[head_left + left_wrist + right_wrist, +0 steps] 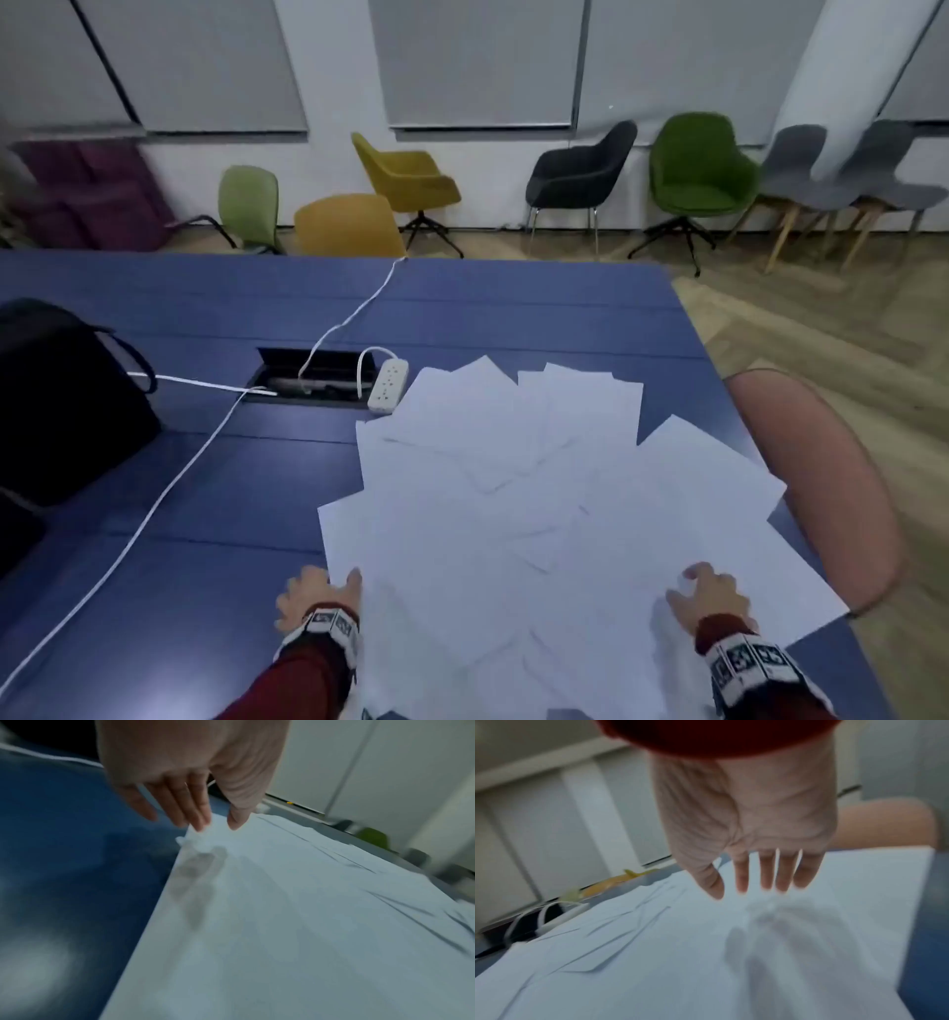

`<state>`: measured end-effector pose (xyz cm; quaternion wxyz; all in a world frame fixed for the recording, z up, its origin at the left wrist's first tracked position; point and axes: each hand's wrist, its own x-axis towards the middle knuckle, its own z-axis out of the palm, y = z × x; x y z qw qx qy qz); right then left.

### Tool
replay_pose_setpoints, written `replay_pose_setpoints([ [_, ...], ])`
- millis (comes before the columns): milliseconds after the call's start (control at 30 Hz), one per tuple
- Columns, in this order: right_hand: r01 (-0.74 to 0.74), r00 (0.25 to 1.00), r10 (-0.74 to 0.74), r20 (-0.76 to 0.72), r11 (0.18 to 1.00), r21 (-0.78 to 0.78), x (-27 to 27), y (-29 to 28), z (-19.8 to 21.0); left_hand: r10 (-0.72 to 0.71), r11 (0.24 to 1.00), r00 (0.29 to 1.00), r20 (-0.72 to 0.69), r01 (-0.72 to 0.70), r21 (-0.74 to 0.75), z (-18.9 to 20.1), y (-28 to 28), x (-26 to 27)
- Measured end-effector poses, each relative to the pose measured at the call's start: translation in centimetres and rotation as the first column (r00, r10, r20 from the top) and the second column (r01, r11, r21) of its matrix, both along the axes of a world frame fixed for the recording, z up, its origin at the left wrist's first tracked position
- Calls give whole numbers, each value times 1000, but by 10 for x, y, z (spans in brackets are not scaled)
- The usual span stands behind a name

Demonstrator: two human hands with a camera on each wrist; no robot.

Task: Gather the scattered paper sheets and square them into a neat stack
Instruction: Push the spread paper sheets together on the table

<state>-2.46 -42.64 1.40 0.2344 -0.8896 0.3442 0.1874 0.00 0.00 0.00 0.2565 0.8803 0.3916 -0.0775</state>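
Several white paper sheets [513, 488] lie fanned and overlapping on the blue table [205, 488], reaching its near edge. My left hand [313, 591] is at the spread's left edge, thumb on the paper and fingers beside it. In the left wrist view its straight fingertips [203, 823] touch a slightly crumpled sheet corner [195, 837]. My right hand [708, 586] is over the sheets at the right. The right wrist view shows that hand [746, 892] with fingers straight, just above the paper [654, 963], its shadow below. Neither hand holds a sheet.
A white power strip [387, 385] touches the far left corner of the spread, beside an open cable well [308, 377]. A white cable [169, 483] crosses the table's left half. A black bag [61, 401] stands far left. A pink chair [821, 488] flanks the right edge.
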Motion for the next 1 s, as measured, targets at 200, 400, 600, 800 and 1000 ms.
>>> replay_pose_setpoints([
  [200, 356, 934, -356, 24, 926, -129, -34, 6, -33, 105, 994, 978, -179, -101, 31, 3, 14, 8],
  [400, 285, 958, -285, 15, 952, -111, -28, 22, -32, -190, 979, 970, -150, 176, -102, -9, -17, 18],
  [600, 521, 851, -512, 116, 852, -61, -24, 14, -27, -298, 953, 932, -207, 279, -114, -3, -33, 26],
  [800, 488, 868, -485, 109, 873, 3, -15, 28, -27, -317, 939, 935, -159, 286, -190, 2, -46, 23],
  [1000, 399, 891, -424, 162, 902, 164, -27, 30, -44, -327, 939, 914, -240, 286, -193, 7, -53, 28],
])
